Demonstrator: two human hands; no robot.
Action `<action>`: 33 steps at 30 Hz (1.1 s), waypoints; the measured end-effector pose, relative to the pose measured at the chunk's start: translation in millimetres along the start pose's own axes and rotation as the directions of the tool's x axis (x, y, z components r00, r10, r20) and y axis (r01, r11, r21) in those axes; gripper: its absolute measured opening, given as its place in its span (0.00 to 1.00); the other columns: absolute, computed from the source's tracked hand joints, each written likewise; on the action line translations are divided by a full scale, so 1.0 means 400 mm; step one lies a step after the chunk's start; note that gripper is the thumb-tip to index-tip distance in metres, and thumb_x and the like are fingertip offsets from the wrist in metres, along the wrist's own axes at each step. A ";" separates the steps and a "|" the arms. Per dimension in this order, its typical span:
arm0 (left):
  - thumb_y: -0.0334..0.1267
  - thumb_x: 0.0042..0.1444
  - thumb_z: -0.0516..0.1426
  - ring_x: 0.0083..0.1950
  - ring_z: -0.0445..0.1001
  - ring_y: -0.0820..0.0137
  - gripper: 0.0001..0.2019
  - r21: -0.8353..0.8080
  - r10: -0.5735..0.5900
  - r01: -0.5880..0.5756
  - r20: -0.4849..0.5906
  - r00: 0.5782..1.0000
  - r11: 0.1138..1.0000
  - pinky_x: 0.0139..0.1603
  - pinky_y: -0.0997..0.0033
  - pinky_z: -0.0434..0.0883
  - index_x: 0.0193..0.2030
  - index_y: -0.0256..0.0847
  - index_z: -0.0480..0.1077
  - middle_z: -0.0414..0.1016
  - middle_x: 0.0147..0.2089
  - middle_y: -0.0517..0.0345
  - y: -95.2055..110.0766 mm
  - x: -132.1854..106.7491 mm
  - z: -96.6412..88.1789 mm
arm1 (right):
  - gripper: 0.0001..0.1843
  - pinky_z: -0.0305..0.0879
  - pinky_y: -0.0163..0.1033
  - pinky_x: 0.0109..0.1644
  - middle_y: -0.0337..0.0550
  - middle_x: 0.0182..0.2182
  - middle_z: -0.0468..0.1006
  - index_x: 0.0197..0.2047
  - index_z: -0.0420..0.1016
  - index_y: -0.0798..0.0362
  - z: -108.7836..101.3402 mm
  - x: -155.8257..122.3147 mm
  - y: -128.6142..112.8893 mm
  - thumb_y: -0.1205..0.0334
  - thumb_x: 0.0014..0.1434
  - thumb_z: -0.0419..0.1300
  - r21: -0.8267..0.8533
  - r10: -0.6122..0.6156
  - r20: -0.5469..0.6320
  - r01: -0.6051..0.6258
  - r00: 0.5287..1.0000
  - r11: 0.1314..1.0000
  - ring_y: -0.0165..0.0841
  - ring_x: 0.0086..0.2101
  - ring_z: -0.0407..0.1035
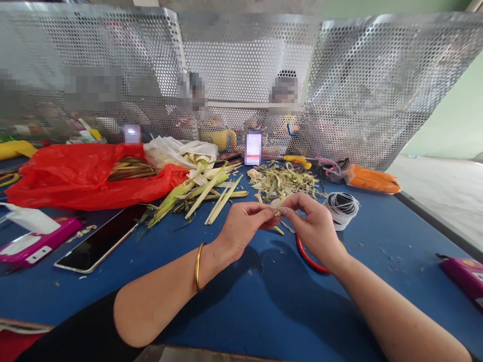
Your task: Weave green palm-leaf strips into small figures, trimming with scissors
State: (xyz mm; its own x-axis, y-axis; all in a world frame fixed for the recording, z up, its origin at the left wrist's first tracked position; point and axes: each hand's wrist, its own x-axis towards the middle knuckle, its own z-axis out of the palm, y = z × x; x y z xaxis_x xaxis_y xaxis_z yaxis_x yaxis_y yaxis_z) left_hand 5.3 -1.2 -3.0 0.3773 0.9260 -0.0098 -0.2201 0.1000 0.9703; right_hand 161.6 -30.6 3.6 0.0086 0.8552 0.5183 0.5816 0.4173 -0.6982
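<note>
- A perforated metal screen stands across the back.
- The blue table spreads in front of it, dotted with small scraps.
- A red plastic bag lies open at the left, dry leaves showing inside, a white plastic bag against its back right edge.
- Long green and pale husk leaves spill just right of the red bag.
- A heap of husk shreds lies just beyond the hands.
- The left hand pinches narrowly, thumb against finger, on a pale piece of husk.
- The right hand pinches the same piece from the other side, its fingertips close to the left's.
- A dark-screened phone lies flat in front of the red bag.
- An orange pack lies at the far right.
- A spool of white cord sits just beyond the right hand.
- A red handle lies partly hidden beneath the right hand.
- The pale piece of husk is above the table, between both sets of fingertips.
</note>
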 end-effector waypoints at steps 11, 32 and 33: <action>0.38 0.47 0.64 0.31 0.76 0.71 0.07 -0.072 -0.080 0.081 0.006 0.997 0.994 0.37 0.71 0.72 0.30 0.36 0.78 0.79 0.29 0.55 -0.002 0.007 -0.006 | 0.03 0.65 0.37 0.40 0.38 0.32 0.74 0.37 0.71 0.51 -0.014 0.010 0.001 0.67 0.60 0.58 0.111 -0.056 -0.058 0.062 0.997 0.992 0.31 0.33 0.69; 0.38 0.43 0.66 0.30 0.75 0.72 0.07 -0.052 -0.047 0.045 -0.046 0.998 0.998 0.36 0.72 0.72 0.28 0.37 0.77 0.77 0.27 0.56 0.002 0.004 -0.003 | 0.04 0.65 0.41 0.43 0.40 0.32 0.76 0.32 0.72 0.51 -0.001 0.007 0.008 0.64 0.60 0.59 0.093 -0.101 0.070 0.094 0.992 0.991 0.35 0.37 0.70; 0.38 0.43 0.66 0.30 0.75 0.72 0.07 -0.041 -0.029 0.026 -0.059 0.998 0.999 0.37 0.71 0.72 0.28 0.37 0.77 0.78 0.27 0.56 0.001 0.003 -0.002 | 0.04 0.65 0.40 0.42 0.39 0.31 0.76 0.32 0.72 0.51 0.001 0.005 0.006 0.64 0.60 0.59 0.087 -0.067 0.073 0.061 0.995 0.994 0.34 0.35 0.70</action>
State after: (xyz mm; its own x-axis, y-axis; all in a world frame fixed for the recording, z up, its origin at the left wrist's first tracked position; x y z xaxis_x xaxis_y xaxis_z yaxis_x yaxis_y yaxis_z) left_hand 4.9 0.4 -2.8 0.3299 0.9426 -0.0519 -0.2467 0.1391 0.9591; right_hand 162.9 -27.8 2.8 -0.0896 0.8452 0.5269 0.5082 0.4938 -0.7056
